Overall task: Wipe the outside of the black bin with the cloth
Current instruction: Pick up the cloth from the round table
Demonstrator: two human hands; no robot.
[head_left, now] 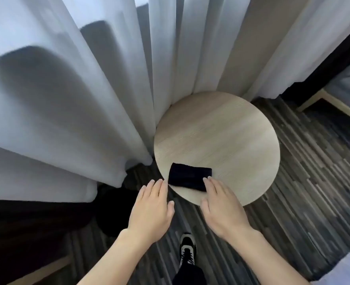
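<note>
A folded dark cloth [188, 176] lies at the near edge of a round light-wood table [221, 140]. My right hand [221, 204] reaches over that edge with straight fingers, its fingertips at the cloth's near right corner. My left hand [152, 208] hovers flat just left of the cloth, above the floor, holding nothing. The black bin [113, 210] stands on the floor left of my left hand, below the curtain hem; it is dark and its shape is hard to make out.
White curtains [87, 89] hang behind and left of the table, touching its far edge. Dark furniture [26, 233] fills the lower left. Striped dark carpet [303, 182] covers the floor. My shoe [187, 249] stands below my hands. A bed frame [330, 103] sits at right.
</note>
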